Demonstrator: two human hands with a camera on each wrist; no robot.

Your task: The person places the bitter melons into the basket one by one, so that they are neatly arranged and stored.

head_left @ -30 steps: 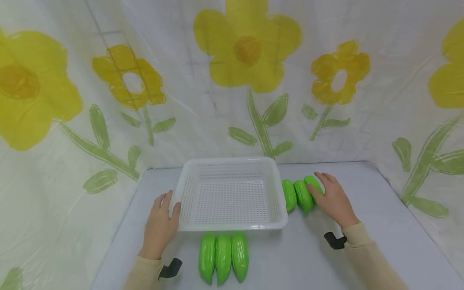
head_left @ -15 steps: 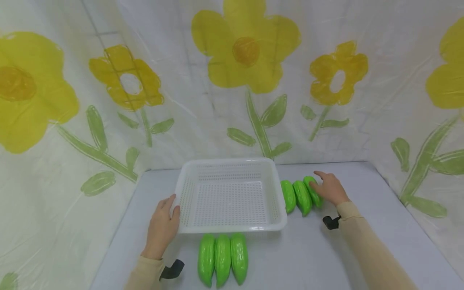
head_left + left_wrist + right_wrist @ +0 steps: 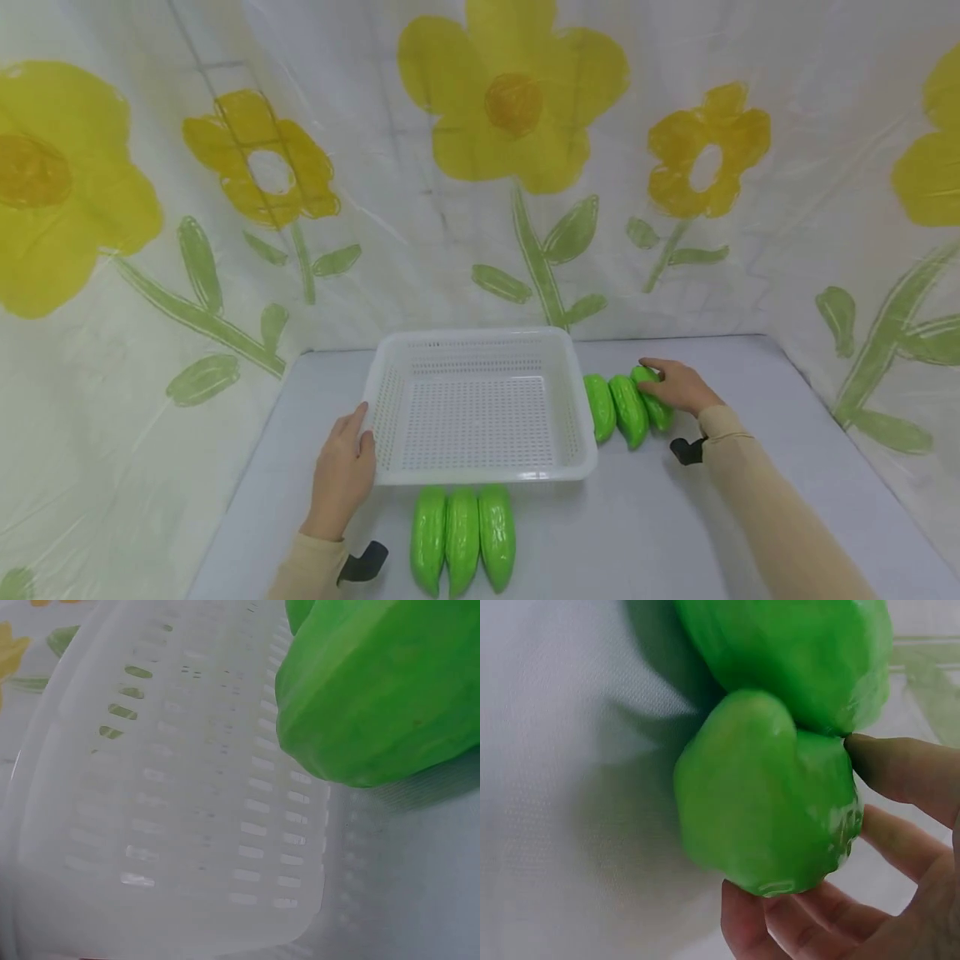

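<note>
My right hand (image 3: 681, 388) is at the rightmost of three glossy green gourds (image 3: 652, 402) standing in a row to the right of the basket. In the right wrist view, its thumb and curled fingers touch this ridged gourd (image 3: 757, 802) around its sides, and a neighbouring gourd (image 3: 795, 652) lies against it. My left hand (image 3: 343, 471) rests by the left rim of a white perforated plastic basket (image 3: 480, 477), fingers mostly straight. The left wrist view shows the basket's side wall (image 3: 172, 825) but no fingers. Nothing lies inside the basket.
Three more green gourds (image 3: 462, 537) lie side by side in front of the basket. Another gourd (image 3: 600, 408) sits close to its right side. A white sheet with painted yellow flowers (image 3: 513, 104) encloses the table (image 3: 600, 542) at the back and sides.
My right hand has shifted slightly, lowering its fingers onto the rightmost gourd. My left hand has come a little closer to the basket rim. The basket and gourds look nearly unmoved.
</note>
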